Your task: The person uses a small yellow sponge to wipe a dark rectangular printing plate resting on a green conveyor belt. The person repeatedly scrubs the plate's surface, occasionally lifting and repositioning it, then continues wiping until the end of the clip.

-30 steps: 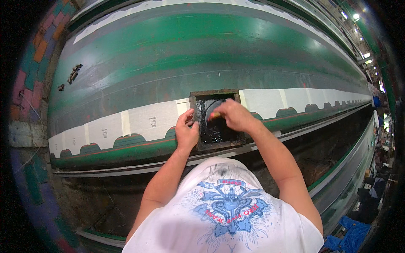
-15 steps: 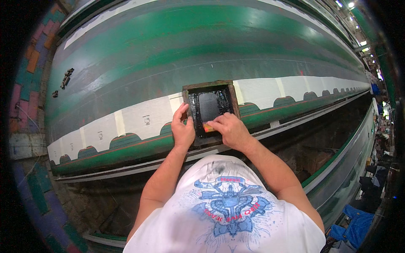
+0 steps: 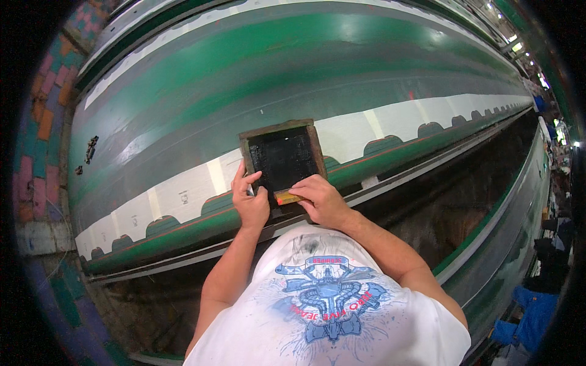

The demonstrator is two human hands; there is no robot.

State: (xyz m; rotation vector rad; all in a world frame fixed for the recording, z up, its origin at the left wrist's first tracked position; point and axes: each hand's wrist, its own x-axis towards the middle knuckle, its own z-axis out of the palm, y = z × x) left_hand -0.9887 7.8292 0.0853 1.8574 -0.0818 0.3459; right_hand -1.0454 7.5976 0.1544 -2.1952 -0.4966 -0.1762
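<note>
A small wooden screen-printing frame (image 3: 245, 149) lies slightly askew over the strip of white cloth pieces, with black ink covering its mesh (image 3: 285, 160). My left hand (image 3: 251, 204) grips the frame's left side, fingers along the outer edge and thumb near the lower corner. At the frame's near edge, my right hand (image 3: 322, 198) pinches a small yellow squeegee (image 3: 289, 197) with a red-orange end. The squeegee's blade is hidden from view.
White cloth pieces (image 3: 345, 129) run along a long green-and-grey table (image 3: 244, 79), beside its rounded green edge. Small dark metal parts (image 3: 91, 149) lie at far left. A dark gap (image 3: 390, 222) separates this table from another on the right. Blue cloth (image 3: 528, 317) hangs lower right.
My right hand has brought the squeegee closer to me, to the frame's near edge. The frame has tilted, and the greyish patch in its mesh now looks black. The whole view has shifted.
</note>
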